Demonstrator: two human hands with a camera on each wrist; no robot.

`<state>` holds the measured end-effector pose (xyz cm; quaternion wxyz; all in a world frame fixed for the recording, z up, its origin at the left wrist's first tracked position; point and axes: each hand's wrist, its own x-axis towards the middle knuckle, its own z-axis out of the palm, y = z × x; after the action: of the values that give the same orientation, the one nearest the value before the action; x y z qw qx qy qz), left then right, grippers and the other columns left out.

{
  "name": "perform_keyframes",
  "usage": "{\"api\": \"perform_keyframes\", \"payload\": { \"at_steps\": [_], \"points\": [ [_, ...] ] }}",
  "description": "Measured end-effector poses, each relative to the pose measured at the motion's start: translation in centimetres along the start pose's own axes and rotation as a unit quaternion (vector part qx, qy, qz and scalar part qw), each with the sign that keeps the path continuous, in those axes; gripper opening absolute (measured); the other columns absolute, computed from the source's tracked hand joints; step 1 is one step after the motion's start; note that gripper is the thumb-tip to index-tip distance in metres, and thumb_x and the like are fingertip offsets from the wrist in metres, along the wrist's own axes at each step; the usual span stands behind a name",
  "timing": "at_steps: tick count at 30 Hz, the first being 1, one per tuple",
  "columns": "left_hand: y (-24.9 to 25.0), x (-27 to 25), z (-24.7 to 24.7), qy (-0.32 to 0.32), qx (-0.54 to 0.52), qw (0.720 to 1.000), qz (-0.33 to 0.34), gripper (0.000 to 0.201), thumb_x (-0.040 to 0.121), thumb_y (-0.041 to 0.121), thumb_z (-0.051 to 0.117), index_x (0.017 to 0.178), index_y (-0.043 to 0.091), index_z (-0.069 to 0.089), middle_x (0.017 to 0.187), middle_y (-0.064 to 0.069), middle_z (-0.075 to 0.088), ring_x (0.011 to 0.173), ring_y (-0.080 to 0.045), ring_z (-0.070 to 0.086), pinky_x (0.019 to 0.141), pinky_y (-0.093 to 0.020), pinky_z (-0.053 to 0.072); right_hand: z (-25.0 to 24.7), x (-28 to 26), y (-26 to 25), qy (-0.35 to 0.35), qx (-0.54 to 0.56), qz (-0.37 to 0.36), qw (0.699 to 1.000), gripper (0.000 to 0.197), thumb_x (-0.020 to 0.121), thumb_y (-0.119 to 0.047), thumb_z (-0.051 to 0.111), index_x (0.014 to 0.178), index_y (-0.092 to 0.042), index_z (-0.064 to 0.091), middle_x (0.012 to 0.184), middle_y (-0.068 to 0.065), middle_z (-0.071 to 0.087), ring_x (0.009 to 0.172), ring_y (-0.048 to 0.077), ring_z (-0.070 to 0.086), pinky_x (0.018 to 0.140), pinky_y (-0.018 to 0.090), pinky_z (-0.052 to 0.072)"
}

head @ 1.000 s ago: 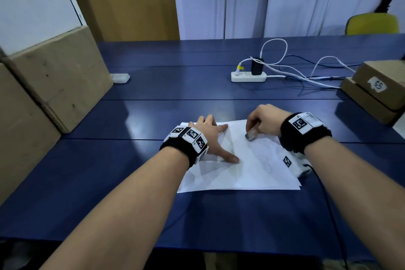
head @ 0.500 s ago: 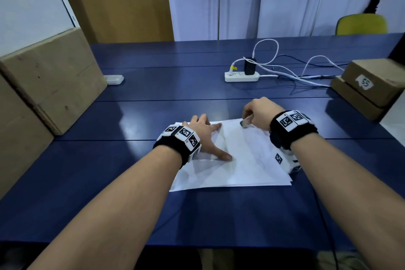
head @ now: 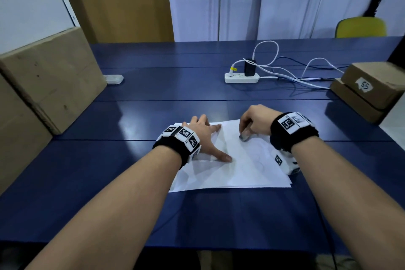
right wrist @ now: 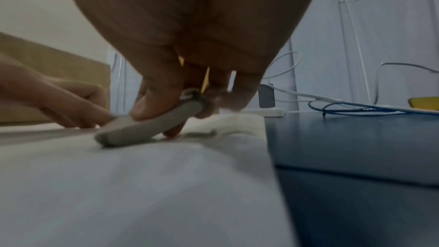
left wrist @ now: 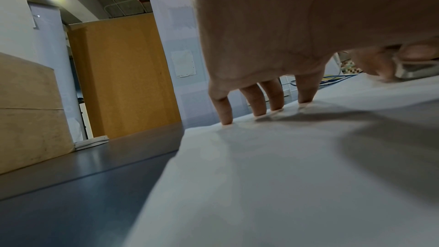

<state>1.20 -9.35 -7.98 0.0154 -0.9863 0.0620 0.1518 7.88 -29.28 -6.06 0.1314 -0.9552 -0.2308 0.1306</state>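
A white sheet of paper [head: 241,171] with faint pencil lines lies on the blue table [head: 131,120]. My left hand [head: 203,136] rests flat on the paper's left part, its fingers [left wrist: 259,100] spread and pressing the paper [left wrist: 261,176] down. My right hand [head: 252,123] pinches a grey eraser [head: 243,136] between thumb and fingers. The eraser's lower end [right wrist: 123,134] touches the paper [right wrist: 142,185] near its far edge.
Large cardboard boxes [head: 50,76] stand at the left. Two stacked smaller boxes [head: 372,87] sit at the right, one labelled 55. A white power strip [head: 241,78] with a black charger and white cables lies farther back. A small white item [head: 114,79] lies by the left box. A yellow chair [head: 360,27] stands behind.
The right hand with the eraser slid away toward the paper's far edge and has come back a little toward me. The left hand stays pressed on the paper.
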Motion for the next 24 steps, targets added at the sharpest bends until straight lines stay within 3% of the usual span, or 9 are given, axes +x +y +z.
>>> {"api": "perform_keyframes", "payload": {
  "at_steps": [5,10,16,21,24],
  "points": [
    [0.1,0.05,0.01,-0.001,-0.005,1.0,0.004,0.125,0.048,0.097,0.058,0.154,0.046,0.019,0.138,0.001,0.035,0.131,-0.025,0.031,0.108,-0.049,0.032,-0.71,0.6,0.6,0.098,0.005,0.035,0.995,0.012,0.071,-0.027,0.081,0.072,-0.026,0.069,0.075,-0.006,0.071,0.082,0.018,0.069,0.076,0.034,0.058],
    [-0.02,-0.02,-0.06,-0.003,-0.002,1.0,0.002,0.125,0.048,0.096,0.059,0.155,0.046,0.018,0.139,0.001,0.034,0.132,-0.025,0.031,0.106,-0.049,0.032,-0.35,0.24,0.6,0.052,-0.003,0.006,0.999,0.018,0.069,-0.005,0.07,0.081,-0.017,0.077,0.078,0.0,0.074,0.079,0.017,0.066,0.075,0.028,0.055],
    [0.05,0.11,0.0,-0.002,-0.003,1.0,0.003,0.125,0.047,0.097,0.058,0.154,0.046,0.018,0.138,0.002,0.034,0.131,-0.025,0.031,0.108,-0.048,0.033,-0.59,0.95,0.4,0.094,0.002,0.023,0.995,0.01,0.073,-0.011,0.071,0.077,-0.02,0.073,0.077,-0.001,0.074,0.081,0.019,0.07,0.072,0.031,0.058],
    [-0.02,0.12,0.02,-0.002,0.0,1.0,0.002,0.125,0.047,0.097,0.058,0.154,0.047,0.017,0.138,0.002,0.034,0.131,-0.025,0.031,0.105,-0.048,0.032,-0.01,0.4,0.31,-0.001,-0.003,0.008,1.0,0.012,0.075,-0.014,0.076,0.083,-0.022,0.076,0.081,-0.003,0.074,0.081,0.014,0.065,0.072,0.023,0.048],
    [-0.03,0.1,0.02,-0.002,0.001,1.0,0.012,0.119,0.048,0.098,0.056,0.152,0.053,0.017,0.139,0.001,0.034,0.129,-0.027,0.032,0.103,-0.049,0.035,-0.2,0.49,0.15,0.066,0.003,0.029,0.997,0.011,0.074,-0.02,0.079,0.085,-0.019,0.075,0.07,-0.007,0.067,0.079,0.016,0.064,0.069,0.023,0.048]
  ]
}}
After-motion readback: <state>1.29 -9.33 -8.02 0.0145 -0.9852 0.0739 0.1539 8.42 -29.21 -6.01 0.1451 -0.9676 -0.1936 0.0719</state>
